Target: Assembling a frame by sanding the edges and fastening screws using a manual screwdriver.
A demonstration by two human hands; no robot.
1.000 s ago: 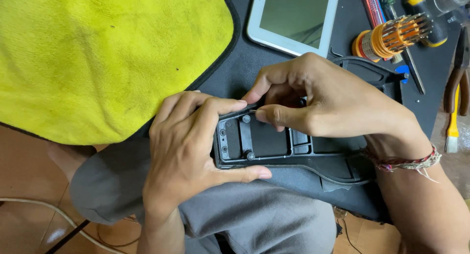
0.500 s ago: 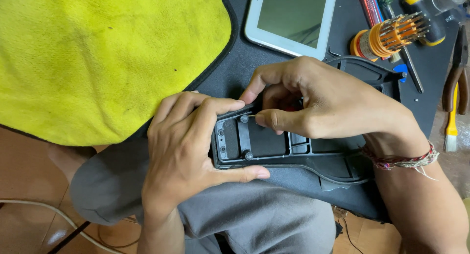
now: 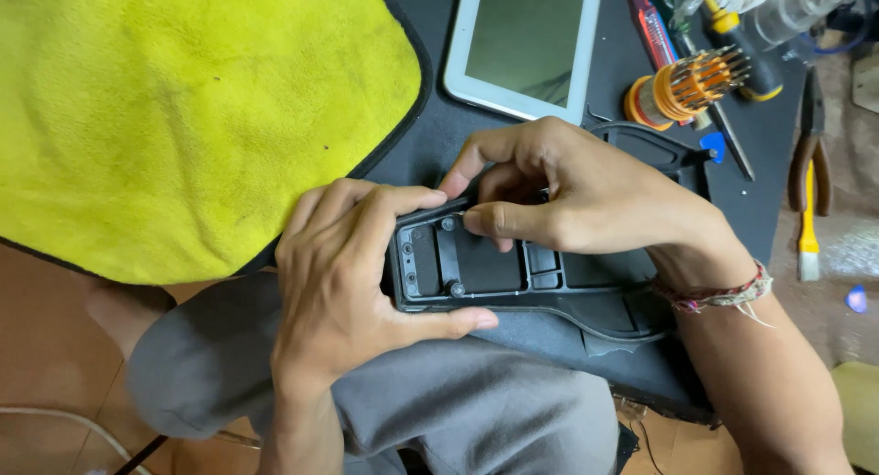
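Counts, placed relative to the black plastic housing point(image 3: 513, 273):
- 1 housing
- 2 hands on it: left hand point(image 3: 352, 283), right hand point(image 3: 586, 196)
- 1 yellow cloth point(image 3: 183, 118), up-left
- 1 white tablet point(image 3: 522, 44), above
- 1 orange screwdriver bit holder point(image 3: 682, 90), up-right
- 1 pair of pliers point(image 3: 810, 168), far right
- 1 yellow-handled brush point(image 3: 806, 232), far right, beside the pliers
- 1 blue pick point(image 3: 712, 145), up-right
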